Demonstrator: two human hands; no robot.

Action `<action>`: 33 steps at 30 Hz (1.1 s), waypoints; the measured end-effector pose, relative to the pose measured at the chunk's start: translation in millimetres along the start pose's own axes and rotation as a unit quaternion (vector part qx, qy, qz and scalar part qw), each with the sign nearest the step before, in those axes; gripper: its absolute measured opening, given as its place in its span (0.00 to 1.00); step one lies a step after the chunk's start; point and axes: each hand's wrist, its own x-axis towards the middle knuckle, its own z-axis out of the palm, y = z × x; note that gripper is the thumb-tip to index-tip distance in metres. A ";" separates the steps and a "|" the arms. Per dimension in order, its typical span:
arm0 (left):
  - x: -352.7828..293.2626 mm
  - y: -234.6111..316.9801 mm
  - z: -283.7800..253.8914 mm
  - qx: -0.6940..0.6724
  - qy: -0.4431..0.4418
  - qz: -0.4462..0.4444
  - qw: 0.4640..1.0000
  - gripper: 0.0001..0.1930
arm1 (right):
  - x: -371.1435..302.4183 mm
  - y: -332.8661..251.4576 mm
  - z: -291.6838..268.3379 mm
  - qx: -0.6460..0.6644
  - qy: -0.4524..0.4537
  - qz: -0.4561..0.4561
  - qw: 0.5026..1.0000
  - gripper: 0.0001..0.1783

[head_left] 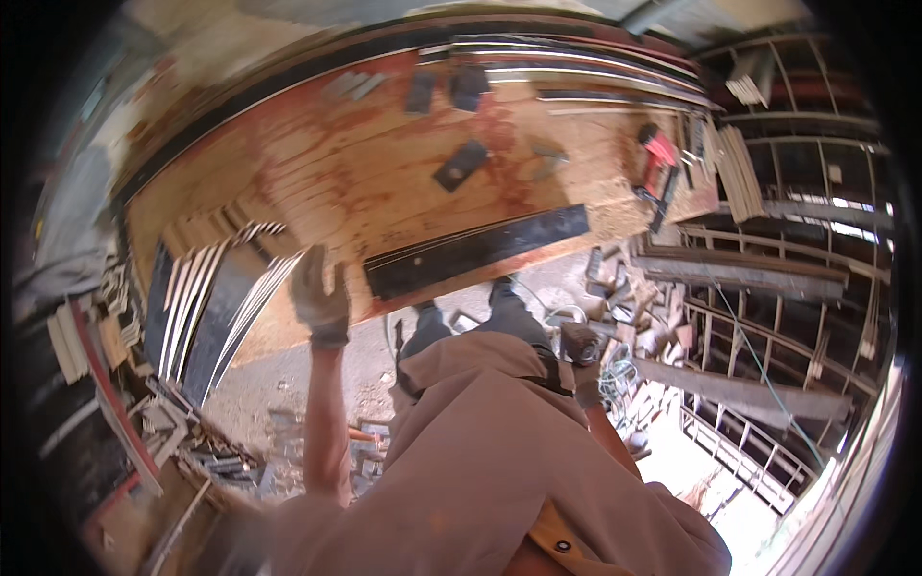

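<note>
My left hand (320, 300), in a grey work glove, is raised at the near edge of the wooden table (317, 173). Its fingers are apart and hold nothing that I can see. Close to its left lies a stack of dark-faced boards (206, 298) with pale edges. A long black board (475, 252) lies along the table's near edge, right of this hand. My right hand (586, 382), also gloved, hangs low by my right hip. A dark brown blocky thing (579, 343) shows at its fingers; its kind is unclear.
A red and black nail gun (659, 158) lies at the table's right end. Small black plates (461, 165) are scattered on top, and long strips (586, 72) are stacked along the far side. Wood offcuts (624, 298) and a hose (619, 379) lie on the floor at right.
</note>
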 end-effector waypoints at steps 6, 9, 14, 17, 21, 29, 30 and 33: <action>53.9 101.5 206.5 0.020 -0.245 -0.011 0.969 0.46 | -16.4 1.5 -36.0 0.073 0.043 0.044 0.995 0.29; 70.3 133.5 273.7 0.106 -0.330 -0.029 0.938 0.50 | -26.6 -15.9 -70.6 0.054 0.027 0.119 0.991 0.27; 73.6 136.2 339.3 0.196 -0.364 -0.118 0.903 0.47 | -13.8 41.1 -115.8 -0.074 0.081 0.045 0.993 0.15; 69.3 196.3 348.1 0.051 -0.359 -0.355 0.862 0.43 | -0.3 61.4 -138.4 -0.053 0.052 0.087 0.993 0.10; 34.3 274.6 309.9 -0.231 -0.247 -0.603 0.723 0.39 | 62.4 -39.1 -160.5 0.067 -0.048 0.281 0.956 0.16; -45.5 378.8 302.1 -0.376 -0.298 -0.655 0.584 0.46 | 128.6 56.6 -153.5 0.037 -0.033 0.189 0.981 0.17; -48.6 388.3 300.5 -0.227 -0.328 -0.561 0.725 0.46 | 133.8 50.9 -156.1 0.029 -0.038 0.177 0.983 0.17; -41.8 402.6 289.4 0.109 -0.329 -0.129 0.929 0.49 | 142.3 11.3 -163.3 0.071 -0.054 0.174 0.981 0.16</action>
